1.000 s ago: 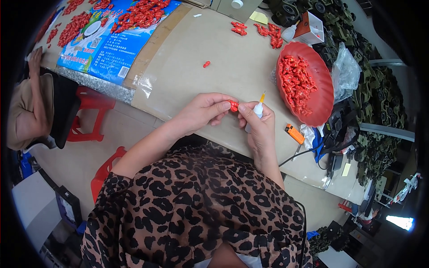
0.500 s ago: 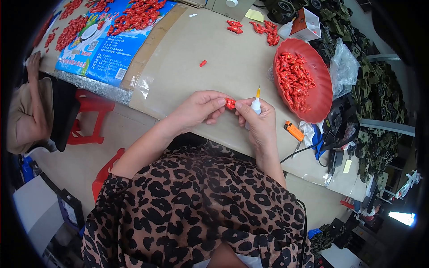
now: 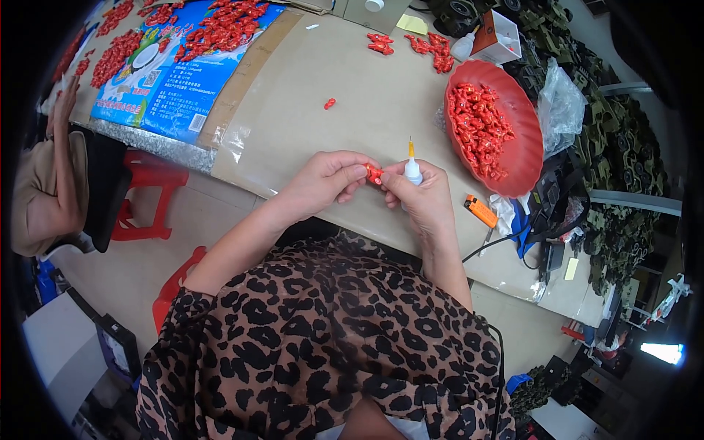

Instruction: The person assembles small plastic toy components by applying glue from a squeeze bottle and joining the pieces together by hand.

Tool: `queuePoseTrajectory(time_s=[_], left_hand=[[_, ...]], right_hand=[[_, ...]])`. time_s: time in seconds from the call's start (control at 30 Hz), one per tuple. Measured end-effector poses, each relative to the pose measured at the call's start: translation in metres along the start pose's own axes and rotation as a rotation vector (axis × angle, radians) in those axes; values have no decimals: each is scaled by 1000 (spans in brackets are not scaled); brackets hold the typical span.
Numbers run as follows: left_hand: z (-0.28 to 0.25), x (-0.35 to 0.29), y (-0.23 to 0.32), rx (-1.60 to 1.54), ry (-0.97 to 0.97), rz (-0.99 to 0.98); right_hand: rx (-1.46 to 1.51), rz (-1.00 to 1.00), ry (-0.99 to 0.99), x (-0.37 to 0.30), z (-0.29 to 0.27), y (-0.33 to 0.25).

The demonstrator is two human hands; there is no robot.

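A small glossy red plastic piece (image 3: 374, 174) is pinched between the thumb and fingers of my left hand (image 3: 323, 183). My right hand (image 3: 425, 196) has its thumb and fingertip on the other side of the same piece. It also holds a small white dropper bottle (image 3: 413, 173), its yellow needle tip pointing up and away from me; the fingers hide the bottle's lower part. Both hands are closed, just above the near edge of the table. On the tabletop beyond them lies a lone small red piece (image 3: 330, 103).
To the right stands a red scalloped bowl (image 3: 529, 132) with many red pieces (image 3: 480, 128). Nearer are an orange lighter (image 3: 481, 210) and a black cable (image 3: 493, 246). More red pieces (image 3: 224, 29) lie on blue printed cardboard (image 3: 165, 99) at far left. A person's arm (image 3: 66, 158) reaches that side.
Both hands have shifted slightly left with the red piece. The bottle's needle tip has swung left and stands a little higher. At the left, the other person's hand has moved up.
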State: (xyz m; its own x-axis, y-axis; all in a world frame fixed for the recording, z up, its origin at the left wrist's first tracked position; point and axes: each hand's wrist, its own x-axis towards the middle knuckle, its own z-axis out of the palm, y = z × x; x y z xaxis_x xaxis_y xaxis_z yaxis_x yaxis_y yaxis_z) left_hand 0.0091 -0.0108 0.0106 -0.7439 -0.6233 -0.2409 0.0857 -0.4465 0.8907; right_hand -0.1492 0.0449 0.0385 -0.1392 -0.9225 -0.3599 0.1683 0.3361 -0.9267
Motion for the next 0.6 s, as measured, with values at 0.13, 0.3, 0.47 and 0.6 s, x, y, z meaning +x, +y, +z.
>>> queuePoseTrajectory(time_s=[0.13, 0.3, 0.47, 0.6], left_hand=[[0, 0, -3, 46, 26, 34], [1, -3, -6, 132, 30, 151], [2, -6, -7, 209, 30, 221], [1, -6, -11, 334, 47, 326]], right_hand=[[-84, -9, 65, -1, 5, -2], [-50, -63, 51, -3, 4, 2], [-149, -89, 24, -4, 1, 5], [-67, -80, 29, -6, 2, 6]])
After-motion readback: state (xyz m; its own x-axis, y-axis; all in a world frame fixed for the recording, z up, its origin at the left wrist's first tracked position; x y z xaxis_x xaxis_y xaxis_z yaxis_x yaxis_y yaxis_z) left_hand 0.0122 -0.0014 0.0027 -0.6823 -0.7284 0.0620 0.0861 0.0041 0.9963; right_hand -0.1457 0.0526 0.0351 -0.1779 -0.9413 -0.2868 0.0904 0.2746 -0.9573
